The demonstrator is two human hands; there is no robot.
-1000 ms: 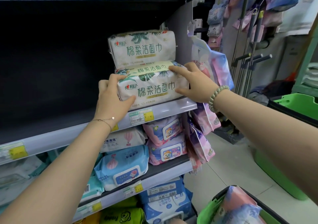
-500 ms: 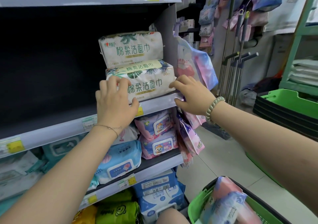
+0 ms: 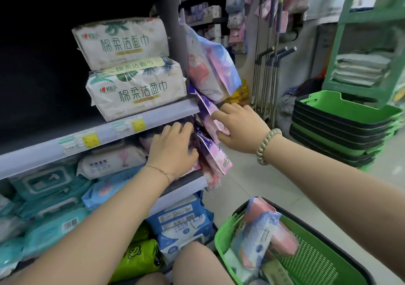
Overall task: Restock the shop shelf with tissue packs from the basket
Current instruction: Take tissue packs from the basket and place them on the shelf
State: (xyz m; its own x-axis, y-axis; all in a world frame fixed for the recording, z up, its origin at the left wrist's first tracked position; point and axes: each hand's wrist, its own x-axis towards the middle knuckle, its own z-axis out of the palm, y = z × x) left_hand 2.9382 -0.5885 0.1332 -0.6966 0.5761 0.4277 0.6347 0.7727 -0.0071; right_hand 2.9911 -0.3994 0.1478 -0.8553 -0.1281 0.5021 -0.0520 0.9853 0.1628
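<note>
Two cream tissue packs lie stacked at the right end of the grey shelf (image 3: 92,136): the lower pack (image 3: 135,90) sits on the shelf board and the upper pack (image 3: 122,41) rests on top of it. No hand touches them. My left hand (image 3: 173,147) is below the shelf edge, its loosely bent fingers against the pink packs on the shelf underneath. My right hand (image 3: 238,129) reaches to the hanging pink and purple packs (image 3: 210,155) at the shelf's end and touches them with its fingertips. The green basket (image 3: 317,260) at the bottom right holds pastel tissue packs (image 3: 260,225).
The left part of the upper shelf is dark. Lower shelves hold teal, blue and white wipe packs (image 3: 109,164). A stack of green baskets (image 3: 341,127) stands on the floor at the right, mop handles (image 3: 269,65) lean behind, and a green rack (image 3: 370,50) stands beyond.
Both hands have let go of the lower cream pack, which now rests on the shelf, and dropped below the shelf edge. The view has tilted down toward the basket.
</note>
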